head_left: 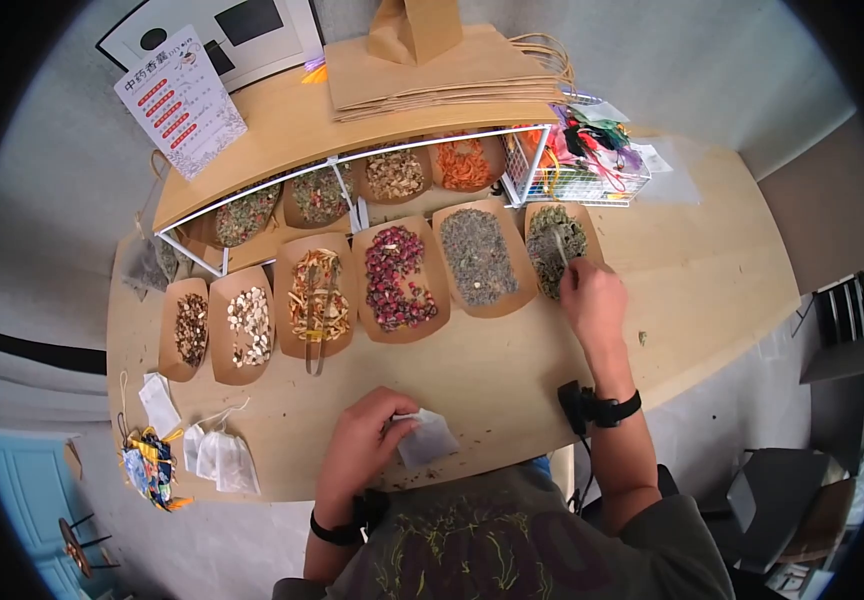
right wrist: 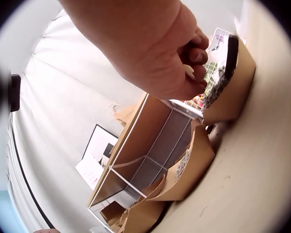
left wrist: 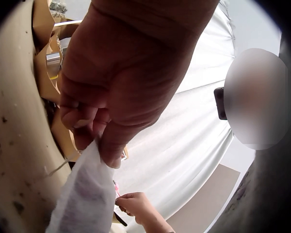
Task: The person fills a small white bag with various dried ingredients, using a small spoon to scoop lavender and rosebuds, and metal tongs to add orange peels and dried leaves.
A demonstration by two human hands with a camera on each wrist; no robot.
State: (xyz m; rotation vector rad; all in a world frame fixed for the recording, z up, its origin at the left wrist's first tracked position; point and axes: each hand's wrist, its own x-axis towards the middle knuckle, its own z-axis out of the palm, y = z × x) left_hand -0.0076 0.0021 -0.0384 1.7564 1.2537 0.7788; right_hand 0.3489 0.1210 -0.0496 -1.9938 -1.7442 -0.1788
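Observation:
My left hand (head_left: pixel 367 432) pinches the top edge of a small white drawstring pouch (head_left: pixel 427 438) over the table's front edge. In the left wrist view the pouch (left wrist: pixel 85 194) hangs from the thumb and fingers, something darker showing through its thin cloth. My right hand (head_left: pixel 594 300) reaches over the rightmost paper tray (head_left: pixel 592 252), which holds grey-green dried herbs (head_left: pixel 555 228). Its fingers grip slim tongs (head_left: pixel 560 240) whose tips are down among the herbs. From the right wrist, the hand (right wrist: pixel 169 63) covers most of the tongs.
Beside that tray stand trays of grey buds (head_left: pixel 477 255), dark pink rosebuds (head_left: pixel 394 275) and yellowish shreds with other tongs (head_left: pixel 315 335) lying across. A white-framed shelf (head_left: pixel 352 160) with more trays rises behind. Filled pouches (head_left: pixel 222 458) lie front left; a wire basket (head_left: pixel 592 185) is back right.

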